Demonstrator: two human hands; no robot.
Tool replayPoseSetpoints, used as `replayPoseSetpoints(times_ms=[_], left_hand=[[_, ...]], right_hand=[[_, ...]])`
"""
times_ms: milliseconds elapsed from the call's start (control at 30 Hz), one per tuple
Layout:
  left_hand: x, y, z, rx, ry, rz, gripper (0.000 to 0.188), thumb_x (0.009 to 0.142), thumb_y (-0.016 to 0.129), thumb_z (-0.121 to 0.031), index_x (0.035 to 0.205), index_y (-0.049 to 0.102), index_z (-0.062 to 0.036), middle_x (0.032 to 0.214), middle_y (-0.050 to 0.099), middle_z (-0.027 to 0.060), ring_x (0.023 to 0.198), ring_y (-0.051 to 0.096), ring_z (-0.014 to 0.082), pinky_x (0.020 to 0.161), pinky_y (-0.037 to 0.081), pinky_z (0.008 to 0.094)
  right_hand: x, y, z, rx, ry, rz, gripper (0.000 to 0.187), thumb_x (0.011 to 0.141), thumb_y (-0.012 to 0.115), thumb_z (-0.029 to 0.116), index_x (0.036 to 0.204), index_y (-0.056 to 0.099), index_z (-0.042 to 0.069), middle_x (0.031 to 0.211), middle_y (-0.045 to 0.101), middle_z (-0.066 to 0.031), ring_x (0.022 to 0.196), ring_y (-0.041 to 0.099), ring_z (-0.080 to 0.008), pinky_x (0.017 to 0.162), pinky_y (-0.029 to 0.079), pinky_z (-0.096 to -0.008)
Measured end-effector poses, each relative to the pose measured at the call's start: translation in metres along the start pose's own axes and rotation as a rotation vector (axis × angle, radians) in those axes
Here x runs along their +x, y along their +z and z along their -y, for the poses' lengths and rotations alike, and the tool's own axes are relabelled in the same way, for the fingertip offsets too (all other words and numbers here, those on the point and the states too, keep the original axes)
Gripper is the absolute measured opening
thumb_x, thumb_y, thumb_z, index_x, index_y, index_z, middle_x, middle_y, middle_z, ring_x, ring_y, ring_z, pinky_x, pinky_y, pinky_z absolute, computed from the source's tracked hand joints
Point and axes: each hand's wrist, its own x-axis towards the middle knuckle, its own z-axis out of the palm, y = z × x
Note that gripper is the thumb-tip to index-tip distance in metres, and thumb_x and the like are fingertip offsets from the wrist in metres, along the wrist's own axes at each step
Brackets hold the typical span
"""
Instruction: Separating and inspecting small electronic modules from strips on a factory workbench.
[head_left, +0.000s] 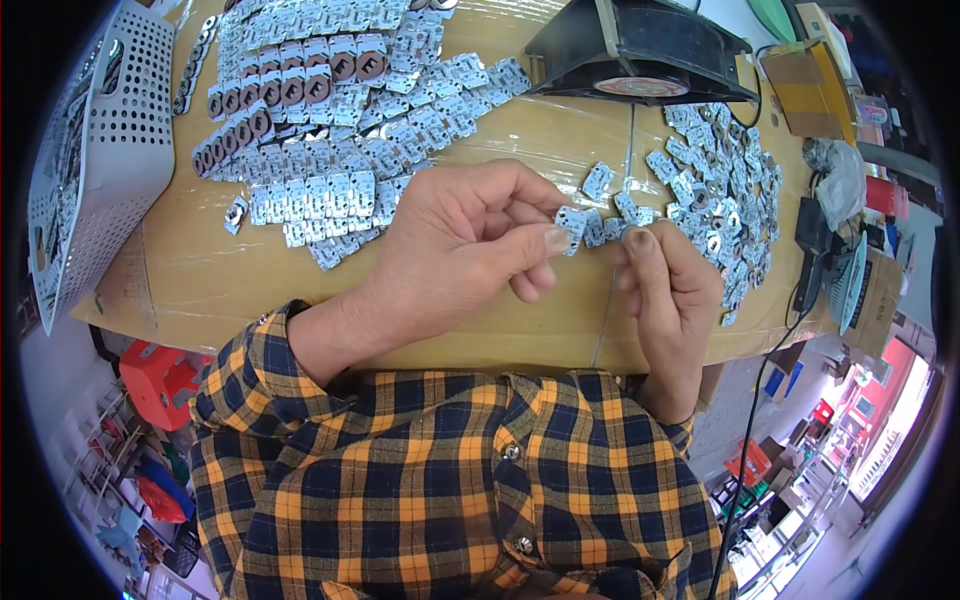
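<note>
My left hand (455, 245) is closed, with a small pale circuit board (571, 228) pinched upright between thumb and forefinger. To its right, my right hand (672, 290) is also closed, thumb against forefinger; what it may hold is hidden behind the fingertips. A few loose boards lie just beyond and between the hands, among them one board (598, 181) lying apart. Neat overlapping rows of boards (330, 195) cover the far left of the table, some carrying dark round parts (344, 66). At the right is a jumbled heap of similar pieces (728, 200).
A grey perforated basket (130, 130) filled with parts stands at the left edge. A black fan (640, 50) sits at the back, near a cardboard box (808, 90). Brown sheeting covers the table (500, 320). A black cable (760, 400) runs down the right side.
</note>
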Motion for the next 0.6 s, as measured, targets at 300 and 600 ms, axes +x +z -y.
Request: replayPoseSetpoints(times_ms=[300,600], left_hand=[[-0.002,-0.001,-0.001,-0.024,0.007,0.078,0.012,0.092,0.061,-0.001,0.103,0.061,0.0056,0.080,0.067,0.0088,0.065,0.066,0.0110,0.055,0.055,0.0221],[0.000,-0.005,-0.002,-0.134,0.044,0.127,0.014,0.094,0.061,-0.006,0.101,0.062,0.0062,0.079,0.067,0.0093,0.062,0.066,0.0113,0.051,0.055,0.0225]], right_hand=[[-0.001,0.020,0.005,0.303,-0.037,0.155,0.025,0.100,0.053,0.019,0.086,0.062,0.000,0.069,0.058,0.0003,0.054,0.046,-0.0012,0.047,0.033,-0.0163],[0.004,0.028,0.004,0.970,0.305,0.303,0.037,0.102,0.048,0.025,0.074,0.054,0.002,0.052,0.045,0.0013,0.039,0.035,-0.0044,0.037,0.027,-0.0214]])
